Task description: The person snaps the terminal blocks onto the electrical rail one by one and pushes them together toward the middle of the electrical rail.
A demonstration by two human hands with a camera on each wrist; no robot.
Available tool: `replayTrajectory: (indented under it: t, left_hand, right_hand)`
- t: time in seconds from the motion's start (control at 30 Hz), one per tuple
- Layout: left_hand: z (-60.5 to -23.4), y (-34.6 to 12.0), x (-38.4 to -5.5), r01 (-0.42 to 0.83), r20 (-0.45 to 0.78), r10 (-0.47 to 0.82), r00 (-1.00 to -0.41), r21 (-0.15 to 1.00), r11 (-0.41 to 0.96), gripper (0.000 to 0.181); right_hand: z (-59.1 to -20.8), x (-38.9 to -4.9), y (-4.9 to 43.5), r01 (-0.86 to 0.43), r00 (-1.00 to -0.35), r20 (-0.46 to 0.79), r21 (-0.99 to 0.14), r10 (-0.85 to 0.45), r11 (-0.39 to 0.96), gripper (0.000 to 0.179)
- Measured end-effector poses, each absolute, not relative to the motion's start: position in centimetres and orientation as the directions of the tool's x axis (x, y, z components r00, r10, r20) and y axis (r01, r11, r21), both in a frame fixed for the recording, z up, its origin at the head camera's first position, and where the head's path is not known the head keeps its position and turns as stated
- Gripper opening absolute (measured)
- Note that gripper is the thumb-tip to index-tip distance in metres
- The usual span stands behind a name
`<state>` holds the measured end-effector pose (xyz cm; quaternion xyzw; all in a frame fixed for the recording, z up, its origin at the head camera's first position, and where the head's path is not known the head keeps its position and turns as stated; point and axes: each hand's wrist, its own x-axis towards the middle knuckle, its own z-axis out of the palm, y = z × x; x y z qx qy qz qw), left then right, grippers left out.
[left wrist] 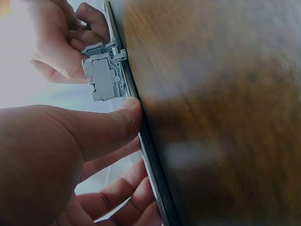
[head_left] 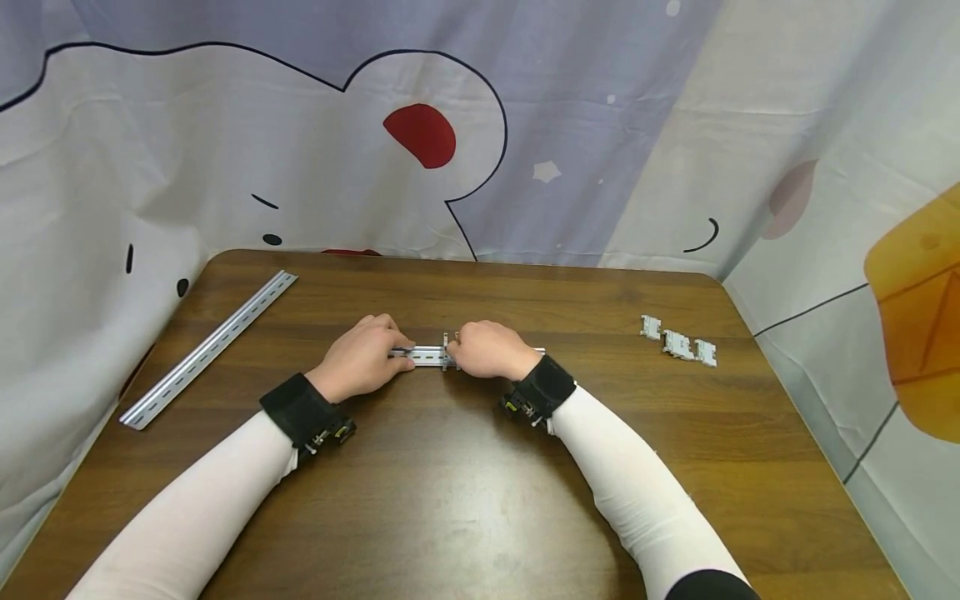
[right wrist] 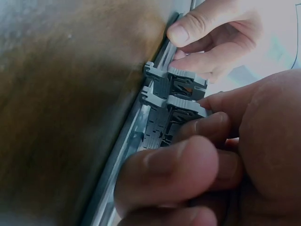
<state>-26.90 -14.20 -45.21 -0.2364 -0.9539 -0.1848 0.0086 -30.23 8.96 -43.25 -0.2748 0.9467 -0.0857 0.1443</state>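
A short slotted metal DIN rail (head_left: 427, 357) lies crosswise in front of me on the table. My left hand (head_left: 362, 357) grips its left part, with the thumb (left wrist: 124, 115) along the near edge and the fingers on the far side. Two grey plastic terminal blocks (right wrist: 187, 77) stand side by side across the rail, a narrow gap between them. My right hand (head_left: 491, 348) pinches the right-hand terminal block (right wrist: 181, 104) between thumb and fingers. In the head view that hand hides much of this block and the rail under it.
A longer slotted rail (head_left: 210, 350) lies slanted at the table's left side. Three small light-grey blocks (head_left: 677, 344) sit in a loose row at the right. A printed curtain (head_left: 562, 167) hangs behind the wooden table (head_left: 465, 500).
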Motion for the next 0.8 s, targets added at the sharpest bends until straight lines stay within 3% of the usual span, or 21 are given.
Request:
replayTrajectory:
  t: [0.17, 0.37, 0.8]
  left_hand:
    - [-45.12, -14.14, -26.78, 0.456, 0.113, 0.447, -0.888, 0.351, 0.818, 0.032]
    - [-45.15, -14.16, -26.70, 0.457, 0.117, 0.446, -0.888, 0.346, 0.819, 0.032]
    - [-45.42, -14.27, -26.85, 0.471, 0.131, 0.454, -0.881, 0.329, 0.819, 0.031]
  right_hand:
    - [-43.12, -29.90, 8.90, -0.522, -0.794, -0.224, -0.227, -0.565, 0.822, 0.044]
    - [-43.38, -29.73, 8.92, -0.608, -0.762, -0.195, -0.116, -0.618, 0.785, 0.035]
    - [-43.75, -29.40, 8.74, -0.506, -0.826, -0.200, -0.148, -0.527, 0.850, 0.044]
